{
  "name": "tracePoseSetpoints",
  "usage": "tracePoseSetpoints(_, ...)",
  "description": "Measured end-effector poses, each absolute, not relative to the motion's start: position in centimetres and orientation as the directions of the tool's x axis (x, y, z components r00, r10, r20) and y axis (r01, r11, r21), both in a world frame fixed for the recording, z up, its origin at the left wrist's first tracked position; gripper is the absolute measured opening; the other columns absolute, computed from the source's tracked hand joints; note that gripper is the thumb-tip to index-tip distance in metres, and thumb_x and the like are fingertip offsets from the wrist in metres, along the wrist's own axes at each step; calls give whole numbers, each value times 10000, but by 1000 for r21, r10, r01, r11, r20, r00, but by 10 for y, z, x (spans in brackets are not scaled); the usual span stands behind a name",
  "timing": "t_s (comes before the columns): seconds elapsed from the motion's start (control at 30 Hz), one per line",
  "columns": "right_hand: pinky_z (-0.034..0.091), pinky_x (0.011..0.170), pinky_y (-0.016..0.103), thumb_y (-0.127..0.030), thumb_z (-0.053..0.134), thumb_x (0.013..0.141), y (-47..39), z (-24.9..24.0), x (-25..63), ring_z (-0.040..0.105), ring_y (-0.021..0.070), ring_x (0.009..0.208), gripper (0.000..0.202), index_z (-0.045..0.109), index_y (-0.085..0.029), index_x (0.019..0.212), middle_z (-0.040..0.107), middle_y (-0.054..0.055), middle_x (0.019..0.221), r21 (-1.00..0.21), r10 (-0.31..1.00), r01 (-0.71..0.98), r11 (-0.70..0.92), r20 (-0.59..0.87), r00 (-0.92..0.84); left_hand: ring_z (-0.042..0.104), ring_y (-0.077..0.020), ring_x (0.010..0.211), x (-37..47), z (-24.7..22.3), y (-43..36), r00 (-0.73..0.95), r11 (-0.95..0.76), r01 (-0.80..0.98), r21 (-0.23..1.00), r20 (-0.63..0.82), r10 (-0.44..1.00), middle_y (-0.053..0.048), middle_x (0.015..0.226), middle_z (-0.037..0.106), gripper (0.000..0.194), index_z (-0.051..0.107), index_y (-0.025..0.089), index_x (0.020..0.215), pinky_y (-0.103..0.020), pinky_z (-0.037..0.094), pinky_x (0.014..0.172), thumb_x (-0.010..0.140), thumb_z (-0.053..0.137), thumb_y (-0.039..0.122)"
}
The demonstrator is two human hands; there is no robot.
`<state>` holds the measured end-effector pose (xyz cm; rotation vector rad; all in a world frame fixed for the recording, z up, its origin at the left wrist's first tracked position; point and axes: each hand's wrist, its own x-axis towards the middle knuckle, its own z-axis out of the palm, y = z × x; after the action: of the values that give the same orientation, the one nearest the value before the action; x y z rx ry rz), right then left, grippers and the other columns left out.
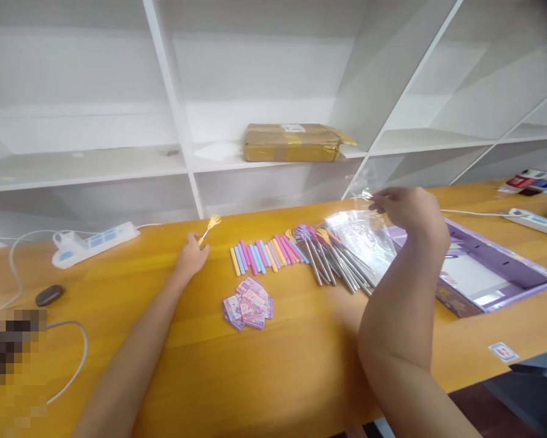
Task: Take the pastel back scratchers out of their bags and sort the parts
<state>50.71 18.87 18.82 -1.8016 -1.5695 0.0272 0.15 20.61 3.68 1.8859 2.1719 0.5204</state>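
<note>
My left hand (193, 255) is closed around a small back scratcher (212, 222) with a yellow hand-shaped head, which points up and away. At the upper right, my right hand (403, 207) pinches a clear plastic bag (363, 187), raised above a pile of clear bags (358, 234). Between the hands lies a row of pastel sticks (264, 255) in yellow, blue, pink and purple. To their right, several silver-rod back scratchers (341, 261) with purple and yellow heads lie heaped. A small pile of printed pink and purple cards (250, 304) lies in front of the row.
A purple open box (505, 283) stands at right, partly behind my right forearm. A taped carton (294, 143) sits on the white shelf (140, 164). Power strips (95, 243) with cables lie at both sides. A dark mouse (49, 295) and a sticker (504, 351) are on the wooden table (273, 377).
</note>
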Motion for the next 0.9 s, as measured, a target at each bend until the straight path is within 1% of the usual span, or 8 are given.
tracePoseSetpoints(0.07,391,675,299,-281,675,945,171,207,469,588,125,644,194,822,-153,944,785,98,816,-591,879,805,55,411,242,700,-263,976,9,51,202,-115,43,868,496,115,987,-91,1077,695,457,472,198,1433,-372,532,867,1002,522,342)
tracePoseSetpoints(0.17,412,634,272,-348,725,938,152,220,408,602,130,674,204,799,-170,1005,777,75,849,-707,856,636,310,498,136,627,-257,1096,29,77,185,41,-167,728,665,201,979,-72,1095,612,286,688,230,1164,-413,490,1030,1007,541,419)
tracePoseSetpoints(0.2,411,605,263,-368,739,932,148,221,390,598,126,663,216,788,-172,1007,767,66,847,-736,856,559,382,509,86,608,-257,1101,37,86,178,106,-223,667,711,206,973,-70,1093,588,320,729,233,1100,-420,480,1049,1016,537,475)
tracePoseSetpoints(0.3,392,534,245,-432,744,939,142,214,346,560,98,593,273,753,-169,1010,714,31,768,-808,881,363,465,462,-102,585,-232,984,60,111,151,266,-312,507,803,199,943,-57,1092,540,444,755,278,1203,-397,511,956,1018,536,617)
tracePoseSetpoints(0.47,372,488,231,-483,729,955,139,205,313,507,68,529,316,709,-170,988,644,-12,685,-876,882,219,429,354,-311,483,-180,786,78,128,124,308,-374,482,792,246,919,-31,1023,471,596,708,298,1359,-325,471,740,884,755,655)
tracePoseSetpoints(0.6,433,518,237,-499,733,949,143,200,306,535,77,556,335,700,-177,1036,675,5,753,-907,883,101,409,366,-294,483,-182,790,77,129,124,365,-403,468,786,244,899,-35,983,485,378,831,279,1078,-325,453,745,936,719,611)
tracePoseSetpoints(0.77,467,531,252,-576,675,942,168,181,298,594,113,645,386,671,-198,1019,684,38,903,-929,898,-189,317,358,-257,564,-222,899,77,134,124,321,-375,372,849,261,910,-57,985,578,382,829,234,919,-350,495,812,940,709,597)
tracePoseSetpoints(0.9,492,642,256,-563,750,883,179,166,285,615,139,775,388,686,-189,964,684,37,934,-968,870,-55,243,243,-430,595,-240,958,82,137,120,330,-355,370,858,236,914,-65,1009,586,367,832,229,909,-373,511,872,925,729,580)
